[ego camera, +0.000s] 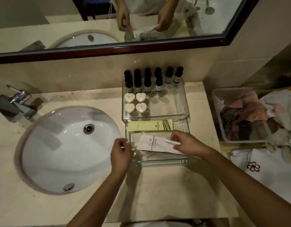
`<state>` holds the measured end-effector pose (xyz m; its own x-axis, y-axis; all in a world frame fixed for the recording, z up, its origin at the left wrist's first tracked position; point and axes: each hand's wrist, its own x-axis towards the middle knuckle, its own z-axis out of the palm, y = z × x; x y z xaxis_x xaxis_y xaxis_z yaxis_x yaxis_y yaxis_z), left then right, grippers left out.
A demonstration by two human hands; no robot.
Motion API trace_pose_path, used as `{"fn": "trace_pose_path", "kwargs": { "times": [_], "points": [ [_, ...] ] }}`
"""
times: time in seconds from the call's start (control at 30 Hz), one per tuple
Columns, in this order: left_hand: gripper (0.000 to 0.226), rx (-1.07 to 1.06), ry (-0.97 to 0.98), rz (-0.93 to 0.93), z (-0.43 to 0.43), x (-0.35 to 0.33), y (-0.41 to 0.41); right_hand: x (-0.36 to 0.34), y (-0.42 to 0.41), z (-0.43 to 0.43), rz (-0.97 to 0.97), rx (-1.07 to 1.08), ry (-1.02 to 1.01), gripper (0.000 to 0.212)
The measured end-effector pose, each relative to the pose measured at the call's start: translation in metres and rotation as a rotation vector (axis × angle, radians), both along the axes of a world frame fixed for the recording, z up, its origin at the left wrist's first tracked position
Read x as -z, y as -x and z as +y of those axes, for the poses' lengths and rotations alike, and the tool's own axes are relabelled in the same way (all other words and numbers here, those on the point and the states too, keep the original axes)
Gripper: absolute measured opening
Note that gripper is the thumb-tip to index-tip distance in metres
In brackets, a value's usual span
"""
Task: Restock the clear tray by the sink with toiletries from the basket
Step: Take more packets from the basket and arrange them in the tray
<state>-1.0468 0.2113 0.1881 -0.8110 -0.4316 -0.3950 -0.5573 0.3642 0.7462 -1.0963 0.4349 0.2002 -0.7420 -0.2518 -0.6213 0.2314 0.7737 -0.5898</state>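
The clear tray [161, 161] sits just beside the sink [59, 153], with the basket [215, 112] on its other side. Our right hand [188, 143] pinches the white packets [151, 142] over the tray's front part. Our left hand [121, 152] curls by the tray's left wall; we cannot tell if it holds anything. We should lay the packets flat, lined up with the yellow packet [149, 126].

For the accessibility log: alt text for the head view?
A person's right hand pinches a white toiletry packet in the front section of a clear tray beside a round sink; the left hand is curled at the tray's left edge. Behind sit a yellow packet, four heart-shaped soaps and dark-capped bottles; a cloth-filled basket stands right.
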Motion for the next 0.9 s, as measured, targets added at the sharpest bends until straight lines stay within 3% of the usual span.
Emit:
{"fn": "trace_pose_path", "kwargs": {
  "times": [0.13,0.27,0.37,0.77,0.9],
  "points": [
    [0.027,0.368,0.07,-0.002,-0.012,0.004,0.019,0.011,0.007,-0.005,-0.001,-0.113,0.022,0.028],
    [0.029,0.804,0.278,-0.064,-0.01,0.008,0.03,0.022,0.005,-0.016,0.008,-0.244,0.009,0.035],
    [0.033,1.011,0.414,-0.178,-0.002,0.01,0.034,0.027,0.001,-0.021,0.057,-0.331,-0.051,0.039],
    [0.029,1.077,0.566,-0.221,0.006,0.013,0.037,0.046,-0.016,-0.021,0.282,-0.331,-0.103,0.037],
    [0.027,1.169,0.603,-0.281,0.005,0.014,0.031,0.054,-0.016,-0.012,0.243,-0.362,-0.119,0.032]
  ]
}}
